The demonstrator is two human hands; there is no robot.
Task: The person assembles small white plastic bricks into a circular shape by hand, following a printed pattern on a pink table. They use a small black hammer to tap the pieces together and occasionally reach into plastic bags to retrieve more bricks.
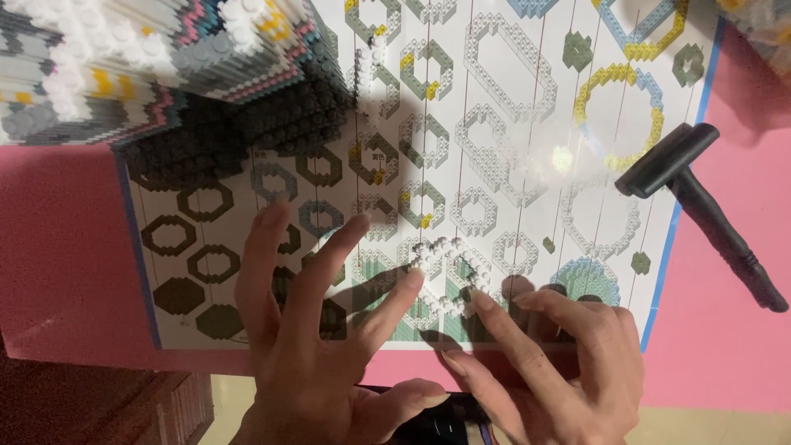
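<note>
brick ring on instruction sheet, between left hand and right hand; brick model far-left on sheet; hammer right, overlapping sheet's edge

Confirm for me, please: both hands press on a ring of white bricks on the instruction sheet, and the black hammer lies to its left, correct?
Not quite. The head view shows the black hammer lying to the right of the ring of white bricks, not the left. The left hand and right hand do touch that ring on the instruction sheet.
</note>
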